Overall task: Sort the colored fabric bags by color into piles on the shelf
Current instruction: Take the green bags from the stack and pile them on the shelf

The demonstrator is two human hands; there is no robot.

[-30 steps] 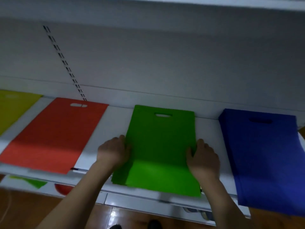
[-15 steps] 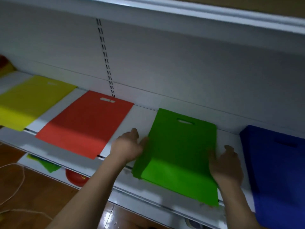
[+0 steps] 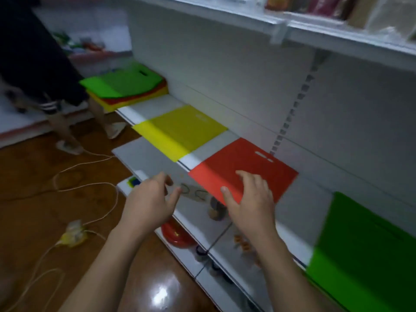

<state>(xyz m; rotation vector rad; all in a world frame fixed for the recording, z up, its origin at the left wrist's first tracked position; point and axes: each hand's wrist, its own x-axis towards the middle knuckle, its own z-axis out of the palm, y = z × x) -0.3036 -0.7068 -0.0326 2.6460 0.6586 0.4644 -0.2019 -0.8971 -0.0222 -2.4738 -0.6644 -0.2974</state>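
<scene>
On the white shelf (image 3: 299, 206) lie a yellow bag (image 3: 180, 129), a red bag (image 3: 245, 167) and, at the right edge, a green bag (image 3: 364, 248). Further left sits a mixed stack of bags (image 3: 126, 86) with a green one on top and red and yellow ones beneath. My left hand (image 3: 150, 203) hovers in front of the shelf edge, fingers loosely spread, holding nothing. My right hand (image 3: 252, 203) is over the near corner of the red bag with its fingers relaxed; whether it touches the bag is unclear.
A person's legs (image 3: 58, 113) stand at the far left on the wooden floor (image 3: 33, 199). White cables (image 3: 85, 185) and a yellow plug (image 3: 72, 235) lie on the floor. A lower shelf (image 3: 193, 217) holds a red bowl (image 3: 177, 235) and small items. An upper shelf (image 3: 315, 34) overhangs.
My view has swung left. Both hands have left the green bag and moved left, now in front of the red bag. The mixed stack and a person's legs have come into view.
</scene>
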